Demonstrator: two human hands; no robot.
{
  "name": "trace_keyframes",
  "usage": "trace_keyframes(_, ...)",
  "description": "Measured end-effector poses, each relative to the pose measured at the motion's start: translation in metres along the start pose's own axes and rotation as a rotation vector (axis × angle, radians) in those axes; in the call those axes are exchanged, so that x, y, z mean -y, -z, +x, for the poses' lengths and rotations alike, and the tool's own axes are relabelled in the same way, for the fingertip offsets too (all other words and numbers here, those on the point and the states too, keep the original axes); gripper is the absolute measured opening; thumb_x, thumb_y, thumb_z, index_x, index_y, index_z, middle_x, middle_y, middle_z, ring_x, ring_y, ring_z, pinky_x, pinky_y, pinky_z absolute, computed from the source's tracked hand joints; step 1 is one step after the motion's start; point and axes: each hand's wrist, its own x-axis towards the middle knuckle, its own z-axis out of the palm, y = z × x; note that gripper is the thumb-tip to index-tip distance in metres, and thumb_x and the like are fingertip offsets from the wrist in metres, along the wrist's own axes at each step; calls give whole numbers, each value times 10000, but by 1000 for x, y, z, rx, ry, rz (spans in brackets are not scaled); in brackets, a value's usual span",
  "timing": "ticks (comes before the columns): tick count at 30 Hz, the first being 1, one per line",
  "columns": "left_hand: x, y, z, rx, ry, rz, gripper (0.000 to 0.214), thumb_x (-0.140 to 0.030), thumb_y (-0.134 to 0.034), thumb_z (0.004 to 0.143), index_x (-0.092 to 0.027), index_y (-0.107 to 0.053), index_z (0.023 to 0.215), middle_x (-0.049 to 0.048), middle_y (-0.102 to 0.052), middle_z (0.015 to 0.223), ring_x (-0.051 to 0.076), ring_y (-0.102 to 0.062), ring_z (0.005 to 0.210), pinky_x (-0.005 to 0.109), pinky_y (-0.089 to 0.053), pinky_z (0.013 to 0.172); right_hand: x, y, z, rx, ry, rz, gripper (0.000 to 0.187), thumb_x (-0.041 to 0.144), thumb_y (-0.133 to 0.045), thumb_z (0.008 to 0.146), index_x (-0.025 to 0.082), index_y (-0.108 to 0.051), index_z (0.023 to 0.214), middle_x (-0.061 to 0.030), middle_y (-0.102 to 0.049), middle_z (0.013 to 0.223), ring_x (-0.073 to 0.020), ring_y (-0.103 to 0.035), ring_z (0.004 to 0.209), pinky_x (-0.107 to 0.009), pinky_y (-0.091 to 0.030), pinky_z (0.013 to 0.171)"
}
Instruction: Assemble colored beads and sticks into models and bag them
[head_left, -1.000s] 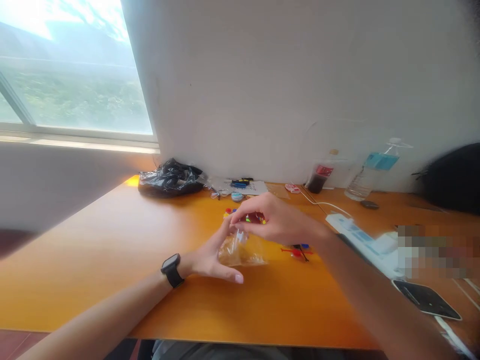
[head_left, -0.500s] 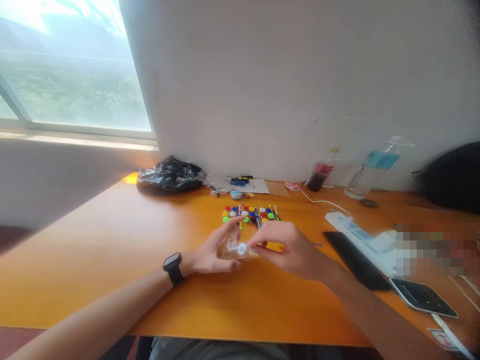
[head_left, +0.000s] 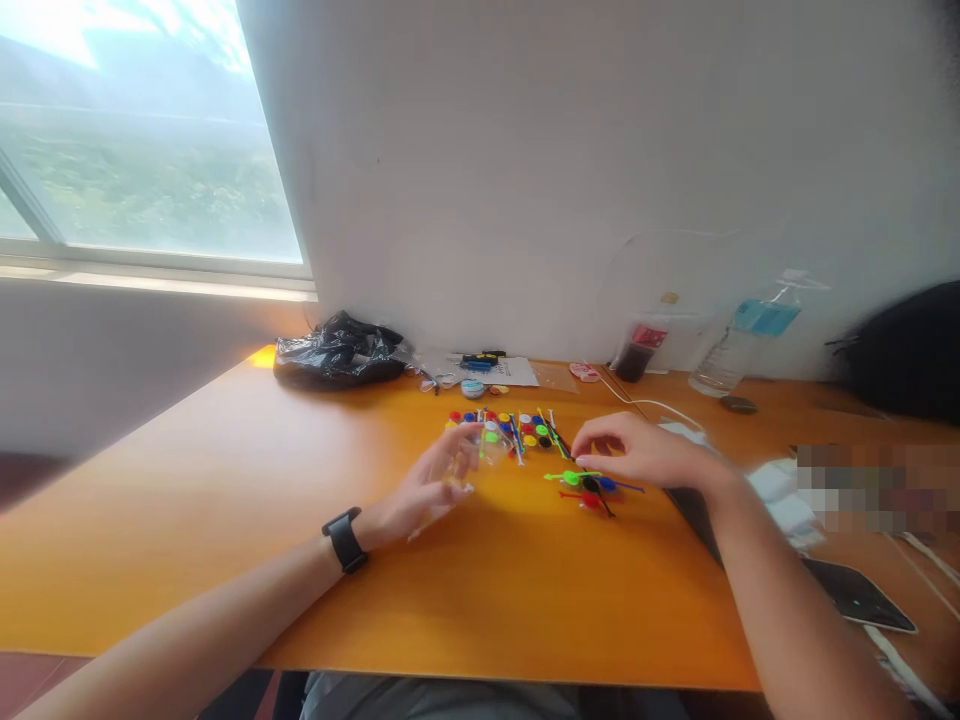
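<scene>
My left hand (head_left: pixel 431 485), with a black watch (head_left: pixel 344 540) on its wrist, holds a small clear plastic bag (head_left: pixel 480 452) just above the orange table (head_left: pixel 225 520). My right hand (head_left: pixel 637 452) hovers to the right with thumb and forefinger pinched together; whether anything is in the pinch I cannot make out. Right below it lie a green stick piece (head_left: pixel 571 477) and blue, black and red ones (head_left: pixel 592 495). Behind the bag sits a cluster of several small coloured round pieces and sticks (head_left: pixel 510 428).
A black plastic bag (head_left: pixel 337 352) lies at the back left by the wall. Papers and small tools (head_left: pixel 487 370), a dark bottle (head_left: pixel 637 355) and a clear water bottle (head_left: pixel 739 345) stand along the wall. A phone (head_left: pixel 859 597) and white power strip lie at right.
My right hand left the clear bag and moved right to the loose coloured sticks. My left hand lifted the bag slightly up and away from me.
</scene>
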Motion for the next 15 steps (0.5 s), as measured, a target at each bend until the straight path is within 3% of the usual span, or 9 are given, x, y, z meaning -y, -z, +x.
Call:
trace_keyframes(2,-1,0,0,-7,7,26,756,-340,-717,824,-321,-453,1533,99,-522,1402,310,-493,1254,492,-386,1122,-18,-5,4,67,-29,-55,257,417,-667,873,198,-783,944,-67,-743,930,-215,-656,803,-298,-476,685)
trace_keyframes(7,-7,-1,-5,66,47,208,916,-428,-842,782,-339,-382,1568,80,-529,1285,252,-540,1074,425,-486,979,-44,-27,17,85,-87,-152,210,357,-751,764,198,-755,901,-84,-704,1047,-250,-652,951,-307,-490,801)
trace_keyframes(11,-13,-4,-7,120,61,353,963,-476,-869,756,-309,-380,1569,54,-542,1148,225,-552,980,399,-503,928,-44,-32,22,70,-80,-135,156,336,-726,806,186,-725,849,-79,-688,996,-222,-642,873,-293,-478,739)
trace_keyframes(15,-16,-5,-7,103,43,448,959,-511,-867,753,-293,-403,1564,57,-567,1135,256,-575,1029,454,-487,1009,-30,-24,19,-9,7,-61,218,397,-692,865,185,-742,850,-61,-704,935,-203,-631,819,-292,-457,706)
